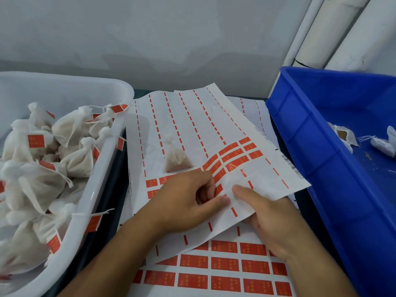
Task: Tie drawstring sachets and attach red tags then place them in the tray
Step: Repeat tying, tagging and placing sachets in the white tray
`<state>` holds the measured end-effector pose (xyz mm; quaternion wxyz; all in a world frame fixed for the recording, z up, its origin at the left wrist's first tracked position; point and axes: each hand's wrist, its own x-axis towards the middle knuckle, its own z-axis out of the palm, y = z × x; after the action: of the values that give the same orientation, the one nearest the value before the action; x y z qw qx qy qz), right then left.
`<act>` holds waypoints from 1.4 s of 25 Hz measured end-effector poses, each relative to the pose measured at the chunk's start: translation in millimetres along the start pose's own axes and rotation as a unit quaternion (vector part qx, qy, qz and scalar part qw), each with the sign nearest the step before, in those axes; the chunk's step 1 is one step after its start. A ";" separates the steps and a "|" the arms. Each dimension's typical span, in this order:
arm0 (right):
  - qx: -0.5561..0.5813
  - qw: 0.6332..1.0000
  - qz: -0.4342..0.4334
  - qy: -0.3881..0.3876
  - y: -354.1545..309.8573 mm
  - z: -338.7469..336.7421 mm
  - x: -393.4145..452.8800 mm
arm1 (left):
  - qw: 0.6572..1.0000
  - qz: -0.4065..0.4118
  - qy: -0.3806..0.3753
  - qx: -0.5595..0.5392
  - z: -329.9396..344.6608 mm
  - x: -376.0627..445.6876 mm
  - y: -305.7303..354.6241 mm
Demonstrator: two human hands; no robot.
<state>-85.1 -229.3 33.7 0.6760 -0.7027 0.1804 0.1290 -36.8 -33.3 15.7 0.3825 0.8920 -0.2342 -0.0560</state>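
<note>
At the centre of the table, the left hand (184,202) pinches a red tag (218,189) on the mostly peeled sticker sheet (192,129), whose near edge the right hand (265,219) grips with thumb on top. One tied sachet (176,156) rests on that sheet; tagged sachets (38,159) fill the white tray (102,168) at left, untied sachets (364,140) lie in the blue bin (321,159) at right.

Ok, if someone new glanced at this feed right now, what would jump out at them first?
Probably the two hands at centre: the left hand and right hand pinch the mostly used sticker sheet, picking at a red tag. One tied sachet lies on that sheet, untagged. Next, the white tray on the left, heaped with tagged sachets, and the blue bin on the right.
</note>
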 end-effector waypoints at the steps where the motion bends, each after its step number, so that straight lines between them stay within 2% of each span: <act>1: 0.011 1.000 -0.003 0.018 4.1 4.0 0.2 | 1.000 0.002 0.001 0.011 0.8 -0.1 0.1; 6: 0.030 0.998 -0.021 0.047 4.7 17.7 -2.2 | 0.999 0.008 0.003 0.033 3.6 -0.9 2.9; 14: -0.047 0.995 -0.042 0.077 5.4 19.9 -3.0 | 1.000 0.010 -0.008 0.028 3.3 0.9 2.7; 25: -0.053 0.992 -0.047 0.103 6.1 21.3 -1.4 | 0.998 0.010 -0.010 0.058 6.2 4.1 0.5; 35: 0.015 0.996 -0.019 0.086 7.3 18.5 0.6 | 0.999 -0.025 0.019 0.010 8.9 5.2 -1.0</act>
<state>-86.5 -211.0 25.8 0.6710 -0.7041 0.2265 0.0526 -34.3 -41.0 9.1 0.3762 0.9023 -0.2054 -0.0458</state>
